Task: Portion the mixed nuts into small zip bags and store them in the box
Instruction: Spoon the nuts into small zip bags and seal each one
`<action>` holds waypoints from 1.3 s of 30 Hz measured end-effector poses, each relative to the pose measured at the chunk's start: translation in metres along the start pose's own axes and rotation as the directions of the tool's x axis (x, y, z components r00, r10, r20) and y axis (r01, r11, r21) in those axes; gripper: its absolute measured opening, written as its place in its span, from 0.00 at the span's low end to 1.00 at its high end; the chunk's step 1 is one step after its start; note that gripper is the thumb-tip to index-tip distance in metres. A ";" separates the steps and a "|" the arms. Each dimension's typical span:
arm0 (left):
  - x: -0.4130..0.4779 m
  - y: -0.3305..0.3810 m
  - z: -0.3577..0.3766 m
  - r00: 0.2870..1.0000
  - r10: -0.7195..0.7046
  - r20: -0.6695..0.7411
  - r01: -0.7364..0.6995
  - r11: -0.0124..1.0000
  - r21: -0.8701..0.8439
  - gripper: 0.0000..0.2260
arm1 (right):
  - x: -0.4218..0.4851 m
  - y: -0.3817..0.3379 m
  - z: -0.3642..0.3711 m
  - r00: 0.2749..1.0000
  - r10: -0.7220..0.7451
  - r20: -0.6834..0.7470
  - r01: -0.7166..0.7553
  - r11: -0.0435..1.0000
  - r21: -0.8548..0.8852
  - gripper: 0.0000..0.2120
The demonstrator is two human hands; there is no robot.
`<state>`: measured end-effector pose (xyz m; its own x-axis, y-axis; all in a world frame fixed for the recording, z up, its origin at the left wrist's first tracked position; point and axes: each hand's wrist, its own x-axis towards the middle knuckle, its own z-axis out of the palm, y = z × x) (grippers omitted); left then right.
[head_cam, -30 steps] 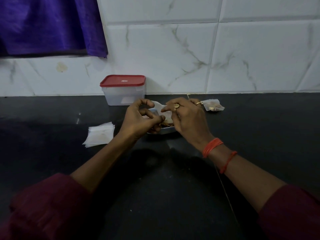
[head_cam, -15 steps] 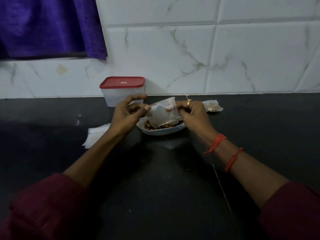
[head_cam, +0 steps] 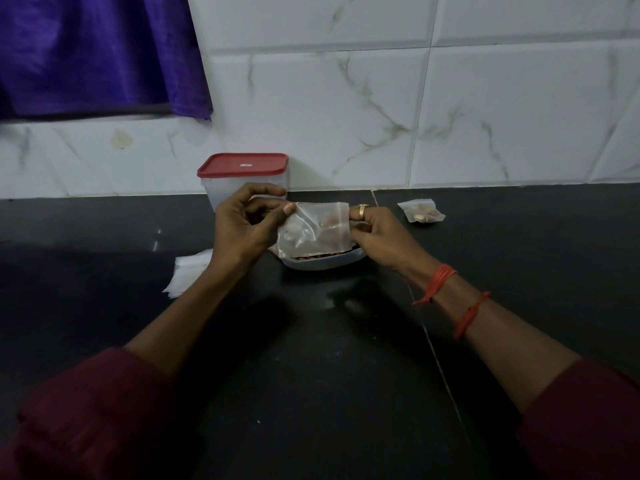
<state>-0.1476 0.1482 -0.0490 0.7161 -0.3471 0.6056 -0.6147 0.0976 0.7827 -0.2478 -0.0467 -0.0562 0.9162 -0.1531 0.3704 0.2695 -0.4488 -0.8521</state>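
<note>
In the head view the zip bag point(head_cam: 311, 230) hangs just above the dish of nuts point(head_cam: 322, 263), its top edge running side to side, with the left hand point(head_cam: 242, 226) pinching its left corner and the right hand point(head_cam: 377, 233) pinching its right edge, both equally near.

Open counter point(head_cam: 311, 375) is found in front of the nut dish point(head_cam: 322, 265). Left of dish is obstructed by bag stack point(head_cam: 188, 275), behind-left by box point(head_cam: 235, 180), behind-right by filled bag point(head_cam: 420, 211).

both hands point(head_cam: 313, 230) pinch zip bag point(head_cam: 313, 228) | over nut bowl point(head_cam: 323, 263) | box point(head_cam: 244, 178) behind, lid on
</note>
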 end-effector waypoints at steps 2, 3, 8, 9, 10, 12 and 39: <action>0.001 -0.003 -0.002 0.999 0.048 0.000 -0.048 0.994 0.102 0.12 | 0.002 0.005 0.001 1.000 0.012 0.012 -0.011 0.999 -0.031 0.14; 0.001 -0.004 -0.004 0.995 0.100 0.020 -0.102 0.978 0.184 0.12 | 0.003 0.008 0.002 1.000 0.011 0.003 -0.011 0.997 -0.072 0.14; 0.001 -0.005 -0.003 0.844 0.360 0.397 -0.534 0.629 0.564 0.37 | -0.003 0.004 0.008 0.999 0.003 -0.044 -0.013 0.975 -0.222 0.21; -0.001 -0.005 0.000 0.823 0.351 0.446 -0.566 0.570 0.596 0.40 | -0.004 0.003 0.010 0.998 -0.010 -0.055 -0.005 0.967 -0.255 0.18; -0.003 -0.005 0.003 0.809 0.347 0.474 -0.586 0.528 0.615 0.40 | -0.004 0.002 0.011 0.998 -0.021 -0.063 0.003 0.959 -0.285 0.16; -0.006 -0.007 0.007 0.796 0.362 0.485 -0.605 0.478 0.637 0.37 | -0.005 -0.001 0.012 0.997 -0.036 -0.075 0.010 0.944 -0.330 0.12; 0.005 -0.029 -0.007 0.990 0.047 0.135 -0.113 0.838 0.534 0.36 | 0.001 0.026 -0.037 0.931 -0.018 -0.364 -0.218 0.773 -0.596 0.11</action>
<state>-0.1238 0.1498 -0.0679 0.6351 -0.4647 0.6170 -0.7724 -0.3776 0.5107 -0.2512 -0.0910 -0.0645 0.7405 -0.4546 0.4949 -0.1683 -0.8384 -0.5183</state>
